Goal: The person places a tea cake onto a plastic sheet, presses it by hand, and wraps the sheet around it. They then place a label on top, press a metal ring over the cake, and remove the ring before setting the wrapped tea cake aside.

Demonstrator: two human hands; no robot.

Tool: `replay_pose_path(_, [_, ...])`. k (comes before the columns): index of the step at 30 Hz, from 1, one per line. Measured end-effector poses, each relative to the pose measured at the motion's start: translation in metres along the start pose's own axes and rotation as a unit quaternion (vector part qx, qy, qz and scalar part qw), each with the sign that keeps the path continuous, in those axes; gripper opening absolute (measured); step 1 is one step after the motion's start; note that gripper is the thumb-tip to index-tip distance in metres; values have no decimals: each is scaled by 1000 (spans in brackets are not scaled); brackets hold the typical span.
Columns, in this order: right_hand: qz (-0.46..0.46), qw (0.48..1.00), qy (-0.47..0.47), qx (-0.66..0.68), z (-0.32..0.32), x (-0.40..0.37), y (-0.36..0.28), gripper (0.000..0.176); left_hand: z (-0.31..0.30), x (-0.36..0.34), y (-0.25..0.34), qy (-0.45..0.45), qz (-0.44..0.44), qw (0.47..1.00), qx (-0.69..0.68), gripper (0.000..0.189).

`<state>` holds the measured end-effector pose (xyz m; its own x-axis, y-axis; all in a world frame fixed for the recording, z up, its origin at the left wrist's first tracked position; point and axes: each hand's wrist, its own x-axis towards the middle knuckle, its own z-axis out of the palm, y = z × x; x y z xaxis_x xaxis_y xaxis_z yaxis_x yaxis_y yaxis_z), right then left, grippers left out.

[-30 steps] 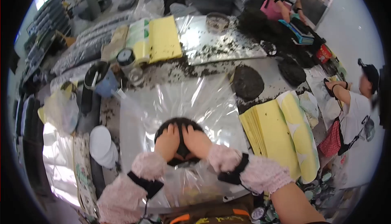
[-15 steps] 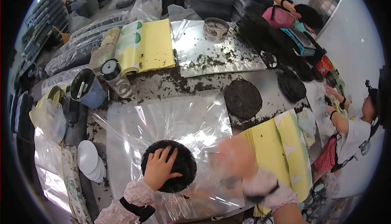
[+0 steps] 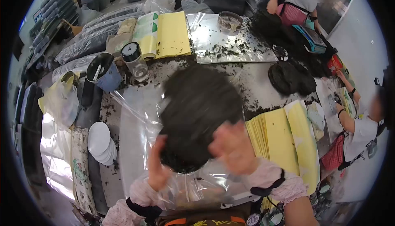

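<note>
A large round dark cake [image 3: 201, 111], like dried seaweed, is blurred by motion in front of me. My left hand [image 3: 158, 164] has its fingers up against the cake's lower left edge. My right hand [image 3: 234, 148], also blurred, grips it at the lower right. Beneath the raised cake, the glossy rim of another black round [image 3: 181, 167] shows; the rest of that one is hidden. Under both spreads a clear plastic sheet [image 3: 135, 115]. Two more dark cakes [image 3: 288, 78] lie overlapping to the right, beyond the yellow paper stack [image 3: 279, 139].
White discs [image 3: 98, 137] lie at the left, below a blue bucket [image 3: 109, 76] and a clear jar [image 3: 140, 67]. Behind are yellow sheets [image 3: 173, 32] and a flake-strewn metal board [image 3: 230, 49]. Co-workers stand by the blue scale [image 3: 310, 39] and at the right [image 3: 354, 131].
My left hand has moved off the black round on the plastic to the raised cake's edge. My right hand has moved slightly left and joins in holding it. The view has shifted.
</note>
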<state>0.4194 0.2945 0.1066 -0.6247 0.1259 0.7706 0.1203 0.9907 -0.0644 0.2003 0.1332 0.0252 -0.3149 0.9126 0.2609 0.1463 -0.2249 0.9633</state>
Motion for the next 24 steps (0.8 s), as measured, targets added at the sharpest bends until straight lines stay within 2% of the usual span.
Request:
replay_pose_path(1, [-8,995,-93,39,11,-19,-23,44,-5,6,-1,124,-54,971,-196,70])
replay_pose_path(2, [-20,980,-184,77,19,-37,-41,45,-9,21,11,209,-55,927,-306,64])
replay_pose_path(3, [-16,972,-212,99,30,-59,-50,49,-18,20,-4,142,-60,977,-147,60])
replay_pose_path(4, [-16,964,-238,120,42,-79,-51,53,-27,20,-20,76,-60,995,18,56])
replay_pose_path(5, [-18,954,-264,140,50,-83,-47,56,-24,19,-18,59,3,979,193,53])
replay_pose_path(8, [107,945,-226,210,42,-20,-38,75,-17,15,-28,105,1,979,175,53])
replay_pose_path(9, [119,944,-246,185,48,1,-36,89,-16,15,-25,104,3,976,193,53])
replay_pose_path(12, [83,935,-328,105,95,0,-34,94,-11,23,-17,96,-3,962,257,51])
replay_pose_path(14, [96,930,-341,98,107,-8,-32,95,-6,26,-19,92,-25,943,318,50])
replay_pose_path(16, [102,924,-359,89,111,-12,-36,95,3,33,-18,49,-17,892,449,44])
replay_pose_path(18, [90,919,-375,81,114,-16,-34,95,7,39,1,-80,92,826,550,49])
replay_pose_path(21, [113,895,-419,105,116,-22,-35,95,5,62,-18,-263,216,775,532,61])
replay_pose_path(24, [125,906,-390,109,121,-27,-36,97,7,65,-21,-300,199,764,535,67])
